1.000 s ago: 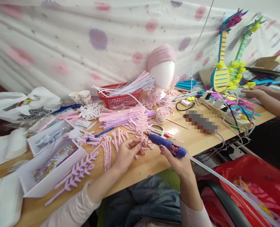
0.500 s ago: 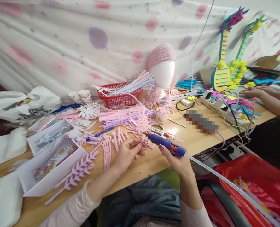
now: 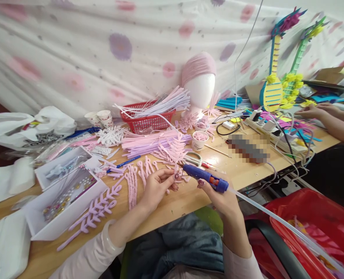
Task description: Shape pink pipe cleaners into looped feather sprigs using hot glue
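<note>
In my right hand [image 3: 222, 197] is a blue hot glue gun [image 3: 203, 176], its nozzle pointing left. A long clear glue stick [image 3: 265, 211] sticks out of its back end. My left hand [image 3: 160, 186] is closed in a pinch on a small pink pipe cleaner piece [image 3: 176, 168], right at the nozzle; the fingers partly hide it. Twisted pink pipe cleaner strips [image 3: 130, 188] lie just left of that hand, with purple leafy sprigs [image 3: 98, 213] farther left. Behind the nozzle rest scissors [image 3: 194, 158] and a bundle of pink and lilac pipe cleaners [image 3: 148, 142].
White boxes of beads [image 3: 61, 217] stand at left. Behind are a red basket [image 3: 148, 123], paper cups [image 3: 199, 142] and a foam head [image 3: 201, 91]. A power strip [image 3: 270, 130] with cables lies right, near another person's hands [image 3: 314, 111]. A red bag [image 3: 314, 217] sits beside my chair.
Both hands and the glue gun hold almost the same pose. The nozzle stays at the pink piece, and only a slight shift of the whole view shows.
</note>
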Tool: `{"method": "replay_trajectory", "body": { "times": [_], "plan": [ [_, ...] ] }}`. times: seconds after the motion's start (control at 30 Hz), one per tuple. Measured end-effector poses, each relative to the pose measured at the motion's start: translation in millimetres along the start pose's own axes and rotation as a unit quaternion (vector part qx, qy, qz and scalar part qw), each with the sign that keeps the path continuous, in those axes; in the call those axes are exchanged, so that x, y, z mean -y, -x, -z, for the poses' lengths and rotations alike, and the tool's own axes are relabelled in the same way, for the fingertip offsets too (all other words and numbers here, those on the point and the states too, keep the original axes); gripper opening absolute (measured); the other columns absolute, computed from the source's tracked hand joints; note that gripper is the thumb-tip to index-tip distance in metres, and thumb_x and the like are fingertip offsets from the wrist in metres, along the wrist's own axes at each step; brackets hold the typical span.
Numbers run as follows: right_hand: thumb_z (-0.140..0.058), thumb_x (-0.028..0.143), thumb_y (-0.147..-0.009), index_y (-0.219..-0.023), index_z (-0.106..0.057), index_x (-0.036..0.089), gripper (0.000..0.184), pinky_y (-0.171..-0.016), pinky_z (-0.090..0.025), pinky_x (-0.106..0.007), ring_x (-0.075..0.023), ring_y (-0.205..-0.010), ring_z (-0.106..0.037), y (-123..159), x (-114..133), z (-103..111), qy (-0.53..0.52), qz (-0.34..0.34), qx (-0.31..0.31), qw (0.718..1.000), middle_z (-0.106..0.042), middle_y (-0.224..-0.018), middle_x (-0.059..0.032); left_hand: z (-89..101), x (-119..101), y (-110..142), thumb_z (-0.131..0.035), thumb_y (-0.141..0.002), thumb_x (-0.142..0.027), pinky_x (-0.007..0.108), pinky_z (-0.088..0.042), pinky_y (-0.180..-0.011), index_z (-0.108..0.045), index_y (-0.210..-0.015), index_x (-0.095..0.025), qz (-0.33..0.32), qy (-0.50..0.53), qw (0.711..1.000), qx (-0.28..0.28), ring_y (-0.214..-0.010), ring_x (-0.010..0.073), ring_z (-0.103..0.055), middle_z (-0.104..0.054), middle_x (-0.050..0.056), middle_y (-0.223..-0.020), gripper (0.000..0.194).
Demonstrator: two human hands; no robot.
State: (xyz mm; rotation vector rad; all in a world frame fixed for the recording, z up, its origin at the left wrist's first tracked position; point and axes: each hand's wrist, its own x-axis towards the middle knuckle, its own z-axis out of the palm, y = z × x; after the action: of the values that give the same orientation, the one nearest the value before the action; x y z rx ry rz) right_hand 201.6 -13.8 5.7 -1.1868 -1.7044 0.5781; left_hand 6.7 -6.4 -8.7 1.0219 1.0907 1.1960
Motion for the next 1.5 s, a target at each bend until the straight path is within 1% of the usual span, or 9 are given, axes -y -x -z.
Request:
{"method": "replay_trajectory", "body": {
  "times": [0.2, 0.4, 0.63, 0.87, 0.93, 1.07, 1.23, 1.37, 1.5],
  "plan": [
    [-0.064, 0.048, -0.079, -0.071, -0.069, 0.021, 0.029, -0.059, -0.049, -0.03, -0.0224, -0.065, -0.065, -0.4, -6.5, 10.8, 0.018, -0.058, 0.001, 0.998, -0.069, -0.065, -0.0034, 0.1, 0.4, -0.7, -0.077, -0.067, -0.036, 0.023, -0.048, -0.05, -0.065, -0.083, -0.015, -0.008, 0.023, 1.0, -0.003, -0.049, 0.0121, -0.06, -0.068, 0.0, -0.058, 0.029],
    [-0.055, 0.062, -0.079, -0.065, -0.07, 0.02, 0.047, -0.048, -0.042, -0.029, -0.0211, -0.054, -0.06, -15.9, -32.9, 50.2, 0.167, -0.195, -0.121, 0.959, -0.063, -0.055, -0.0034, -1.8, -1.2, -1.5, -0.075, -0.069, -0.039, 0.022, -0.048, -0.05, -0.064, -0.081, -0.014, -0.015, 0.031, 0.999, -0.011, -0.05, 0.01, -0.059, -0.07, 0.003, -0.069, 0.029],
    [-0.045, 0.063, -0.085, -0.078, -0.073, 0.021, 0.051, -0.055, -0.041, -0.031, -0.0237, -0.062, -0.062, -49.2, -60.9, 61.4, 0.259, -0.186, -0.054, 0.946, -0.068, -0.061, -0.0062, -2.8, -2.8, -1.3, -0.075, -0.07, -0.04, 0.02, -0.046, -0.045, -0.06, -0.08, -0.015, -0.009, 0.058, 0.998, -0.024, -0.048, 0.0091, -0.057, -0.065, -0.001, -0.064, 0.031],
    [-0.06, 0.063, -0.074, -0.068, -0.062, 0.019, 0.045, -0.055, -0.038, -0.035, -0.0269, -0.062, -0.058, -1.8, -46.4, 76.1, 0.379, -0.216, -0.081, 0.896, -0.064, -0.066, -0.0108, -2.6, -7.3, -0.3, -0.073, -0.071, -0.045, 0.019, -0.045, -0.042, -0.059, -0.079, -0.016, -0.011, 0.015, 0.998, -0.067, -0.047, 0.0091, -0.057, -0.064, -0.001, -0.065, 0.033],
    [-0.06, 0.057, -0.077, -0.067, -0.06, 0.021, 0.037, -0.056, -0.04, -0.034, -0.0245, -0.06, -0.057, 8.4, -37.0, 73.1, 0.342, -0.202, -0.009, 0.918, -0.063, -0.064, -0.0065, -2.5, -8.6, 0.3, -0.072, -0.071, -0.045, 0.019, -0.043, -0.04, -0.059, -0.078, -0.016, -0.017, 0.007, 0.997, -0.076, -0.046, 0.0089, -0.056, -0.063, -0.002, -0.064, 0.032],
    [-0.055, 0.034, -0.087, -0.088, -0.064, 0.021, 0.016, -0.072, -0.048, -0.034, -0.0222, -0.082, -0.061, 0.3, -24.3, 34.9, 0.164, -0.053, 0.08, 0.982, -0.065, -0.092, -0.0078, -1.7, -8.4, 0.8, -0.072, -0.071, -0.042, 0.018, -0.043, -0.038, -0.059, -0.079, -0.016, -0.028, 0.012, 0.997, -0.077, -0.046, 0.0088, -0.056, -0.061, -0.003, -0.062, 0.03],
    [-0.052, 0.017, -0.089, -0.091, -0.068, 0.021, 0.016, -0.085, -0.047, -0.039, -0.0227, -0.091, -0.058, -15.1, -28.7, -10.4, 0.16, 0.032, 0.159, 0.974, -0.058, -0.097, -0.0084, -1.1, -5.7, -1.0, -0.072, -0.072, -0.041, 0.017, -0.041, -0.036, -0.058, -0.08, -0.016, -0.028, 0.024, 0.997, -0.074, -0.045, 0.0082, -0.054, -0.061, -0.003, -0.062, 0.029],
    [-0.052, 0.013, -0.088, -0.079, -0.063, 0.02, 0.016, -0.088, -0.044, -0.041, -0.0244, -0.095, -0.055, -13.3, -31.4, -7.2, 0.175, 0.034, 0.178, 0.968, -0.058, -0.094, -0.0082, -1.8, -3.7, -2.3, -0.072, -0.072, -0.039, 0.018, -0.046, -0.04, -0.058, -0.08, -0.016, -0.033, 0.048, 0.997, -0.048, -0.044, 0.0074, -0.053, -0.06, -0.004, -0.06, 0.028],
    [-0.046, 0.013, -0.091, -0.086, -0.057, 0.02, 0.014, -0.081, -0.045, -0.036, -0.0217, -0.088, -0.056, -11.6, -21.8, 4.1, 0.132, 0.01, 0.187, 0.973, -0.061, -0.091, -0.0063, -2.6, -2.6, -1.7, -0.075, -0.07, -0.038, 0.018, -0.047, -0.041, -0.059, -0.08, -0.015, -0.026, 0.073, 0.997, -0.021, -0.045, 0.0071, -0.052, -0.059, -0.004, -0.06, 0.029]
  ]
}}
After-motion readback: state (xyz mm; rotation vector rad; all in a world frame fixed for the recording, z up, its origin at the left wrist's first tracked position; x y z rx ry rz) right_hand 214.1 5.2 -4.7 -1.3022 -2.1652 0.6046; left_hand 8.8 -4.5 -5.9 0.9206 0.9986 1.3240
